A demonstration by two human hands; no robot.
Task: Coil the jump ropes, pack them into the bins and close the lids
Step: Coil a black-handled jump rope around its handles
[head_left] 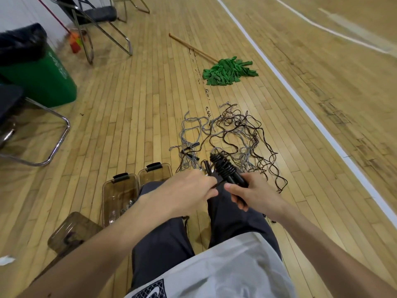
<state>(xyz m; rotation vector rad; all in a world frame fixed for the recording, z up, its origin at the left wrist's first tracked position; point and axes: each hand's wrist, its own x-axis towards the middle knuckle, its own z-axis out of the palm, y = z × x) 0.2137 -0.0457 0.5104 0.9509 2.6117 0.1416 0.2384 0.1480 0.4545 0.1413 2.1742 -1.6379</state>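
My right hand point(251, 195) grips a pair of black jump-rope handles point(233, 177) with black rope wound in coils point(221, 164) around their far end. My left hand point(191, 190) pinches the black rope just beside the handles, over my knees. A tangled heap of grey and dark brown jump ropes point(227, 138) lies on the wooden floor ahead. Two open smoky plastic bins point(120, 190) point(154, 172) stand by my left leg. A third bin point(73, 231) sits further left and nearer; whether its lid is on I cannot tell.
A green mop point(227, 70) with a wooden handle lies beyond the ropes. A green trash bin point(40, 76), chrome chair legs point(53, 134) and folding chairs point(96, 22) stand at the left. A white court line point(300, 100) runs along the right.
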